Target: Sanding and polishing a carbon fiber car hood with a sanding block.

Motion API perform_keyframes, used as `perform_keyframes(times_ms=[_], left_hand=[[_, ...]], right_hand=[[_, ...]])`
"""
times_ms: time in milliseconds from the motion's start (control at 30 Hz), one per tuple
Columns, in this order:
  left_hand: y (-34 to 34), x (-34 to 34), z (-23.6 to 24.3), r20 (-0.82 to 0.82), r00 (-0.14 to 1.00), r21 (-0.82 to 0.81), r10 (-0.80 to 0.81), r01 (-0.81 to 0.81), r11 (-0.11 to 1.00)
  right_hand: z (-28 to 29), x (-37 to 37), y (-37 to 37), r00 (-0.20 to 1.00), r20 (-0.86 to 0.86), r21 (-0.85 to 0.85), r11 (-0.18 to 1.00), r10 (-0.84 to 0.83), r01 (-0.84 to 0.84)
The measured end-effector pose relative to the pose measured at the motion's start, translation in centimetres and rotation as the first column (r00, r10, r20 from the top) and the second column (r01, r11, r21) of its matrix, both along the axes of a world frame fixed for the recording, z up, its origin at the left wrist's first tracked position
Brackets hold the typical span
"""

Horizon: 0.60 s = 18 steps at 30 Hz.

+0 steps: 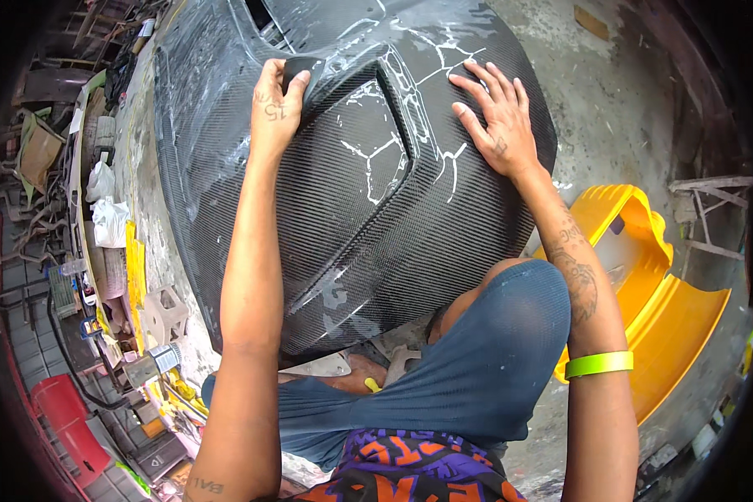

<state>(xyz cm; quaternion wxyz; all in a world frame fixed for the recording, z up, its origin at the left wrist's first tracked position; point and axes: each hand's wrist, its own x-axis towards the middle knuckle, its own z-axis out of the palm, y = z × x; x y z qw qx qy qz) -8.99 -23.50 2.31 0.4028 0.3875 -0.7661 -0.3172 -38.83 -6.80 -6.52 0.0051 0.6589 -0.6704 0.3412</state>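
Observation:
A large carbon-fibre car hood [368,276] lies before me, its dark weave crossed by white branching lines and whitish smears. My left hand [278,99] is closed round a dark pad [308,77], pressed on the hood beside the upper end of a raised vent frame [406,105]. The pad looks like a sanding block, though my fingers hide part of it. On the hood's right side, my right hand [500,121] rests palm down with fingers spread and nothing in it. White lines run close to its fingertips and thumb.
Yellow curved body panels [644,293] lie on the floor at the right, near my right forearm. A metal stand [715,205] is beyond them. Along the left are white plastic bags [109,222], a whitish plastic stool [166,314], a can [166,358] and a red panel [69,427].

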Motion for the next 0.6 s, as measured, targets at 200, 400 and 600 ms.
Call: perform_keyframes(times_ms=[200, 400, 600], left_hand=[[0.3, -3.5, -0.5, 0.415, 0.908, -0.086, 0.066, -0.033, 0.996], [-0.2, -5.2, -1.5, 0.412, 0.909, -0.229, 0.066, 0.033, 0.973], [-0.6, -5.5, -1.9, 0.313, 0.950, -0.455, 0.006, 0.144, 0.879]], right_hand=[[-0.1, -0.1, 0.0, 1.000, -0.001, -0.013, 1.000, -0.005, 0.005], [-0.2, 0.0, 0.1, 1.000, 0.014, -0.031, 0.999, 0.007, -0.007], [-0.4, 0.0, 0.1, 1.000, -0.007, -0.025, 1.000, 0.003, -0.003]])
